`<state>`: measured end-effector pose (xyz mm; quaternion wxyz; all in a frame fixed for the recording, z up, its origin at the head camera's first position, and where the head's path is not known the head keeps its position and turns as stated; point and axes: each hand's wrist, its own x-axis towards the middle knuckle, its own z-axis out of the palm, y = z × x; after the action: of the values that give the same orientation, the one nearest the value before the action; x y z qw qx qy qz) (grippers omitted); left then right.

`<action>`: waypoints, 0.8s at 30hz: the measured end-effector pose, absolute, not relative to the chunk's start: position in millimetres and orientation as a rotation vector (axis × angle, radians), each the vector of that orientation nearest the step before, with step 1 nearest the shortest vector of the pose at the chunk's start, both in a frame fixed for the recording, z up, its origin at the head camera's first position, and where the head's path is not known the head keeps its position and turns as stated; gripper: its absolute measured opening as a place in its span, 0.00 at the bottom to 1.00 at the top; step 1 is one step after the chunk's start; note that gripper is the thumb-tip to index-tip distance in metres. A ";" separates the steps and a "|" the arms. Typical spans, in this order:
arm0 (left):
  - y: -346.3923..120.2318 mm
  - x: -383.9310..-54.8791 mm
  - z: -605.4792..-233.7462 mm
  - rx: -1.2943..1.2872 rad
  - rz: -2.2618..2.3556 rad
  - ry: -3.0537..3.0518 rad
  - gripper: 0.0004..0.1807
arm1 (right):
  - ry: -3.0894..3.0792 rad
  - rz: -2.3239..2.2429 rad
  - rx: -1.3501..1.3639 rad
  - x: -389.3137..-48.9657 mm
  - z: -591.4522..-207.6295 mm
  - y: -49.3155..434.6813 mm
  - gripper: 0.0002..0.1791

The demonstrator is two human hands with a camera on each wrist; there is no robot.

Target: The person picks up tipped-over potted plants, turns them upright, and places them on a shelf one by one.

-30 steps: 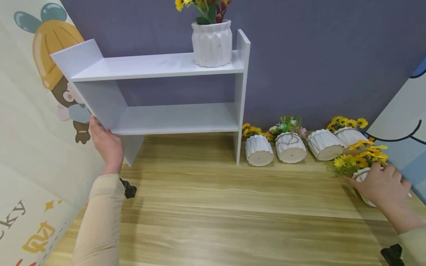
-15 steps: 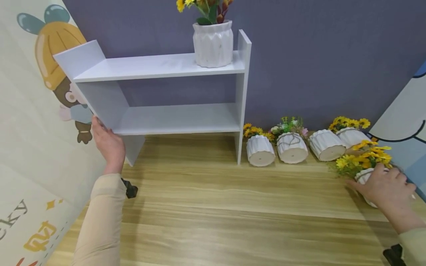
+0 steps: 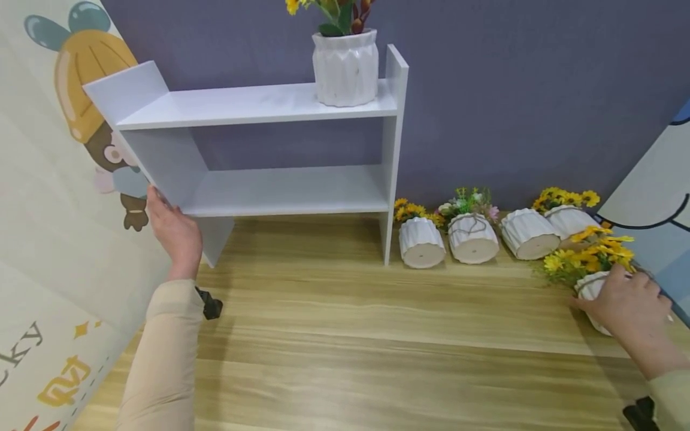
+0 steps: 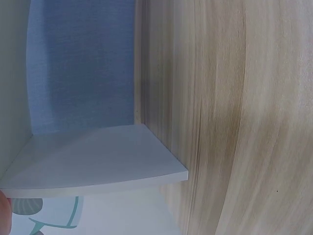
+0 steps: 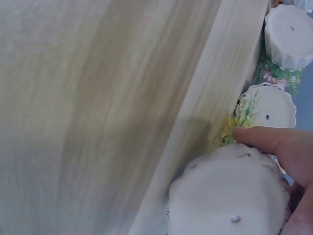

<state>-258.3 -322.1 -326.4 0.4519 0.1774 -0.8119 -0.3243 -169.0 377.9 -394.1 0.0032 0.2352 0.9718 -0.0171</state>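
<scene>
My left hand [image 3: 178, 230] rests with fairly straight fingers against the outer left side of a white two-tier shelf [image 3: 291, 194]. In the left wrist view, only a fingertip [image 4: 4, 218] shows beside the panel's edge [image 4: 98, 186]. At the far right, my right hand [image 3: 631, 305] holds a white fluted flower pot [image 3: 591, 286] with yellow flowers [image 3: 593, 257], which lies tipped with its base toward me. The right wrist view shows the pot's round base [image 5: 225, 191] and my thumb [image 5: 259, 138] along its side; the other fingers are mostly hidden there.
Another white flower pot [image 3: 346, 69] stands upright on the shelf's top tier. Several tipped pots, such as one with pink flowers [image 3: 473, 239], lie in a row by the grey-blue wall [image 3: 517, 108]. Everything stands on a wooden table [image 3: 345, 347]; printed panels flank both sides.
My right thumb has drawn in closer to the pot. The left hand stays against the shelf, and the pots have not visibly moved apart from a slight shift of the view.
</scene>
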 end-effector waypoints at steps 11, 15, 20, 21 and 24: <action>-323.4 -257.0 -325.7 0.436 -0.785 -1.999 0.28 | 3.166 -0.102 0.674 -158.9 -396.1 380.3 0.54; -323.8 -256.7 -325.0 0.436 -0.785 -1.995 0.28 | 3.203 -0.142 0.638 -154.8 -398.4 382.3 0.55; -322.9 -256.6 -325.8 0.428 -0.802 -1.998 0.29 | 3.234 -0.199 0.608 -148.5 -397.3 385.8 0.58; -322.7 -256.6 -326.0 0.429 -0.804 -1.997 0.29 | 3.243 -0.205 0.602 -146.9 -396.4 386.4 0.59; -321.8 -256.2 -325.9 0.439 -0.815 -1.996 0.28 | 3.273 -0.223 0.589 -142.6 -394.6 387.9 0.60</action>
<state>-256.2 -321.8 -325.9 0.4532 0.1779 -0.8086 -0.3303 -142.6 387.9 -394.6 -0.0957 0.1758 0.9775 -0.0667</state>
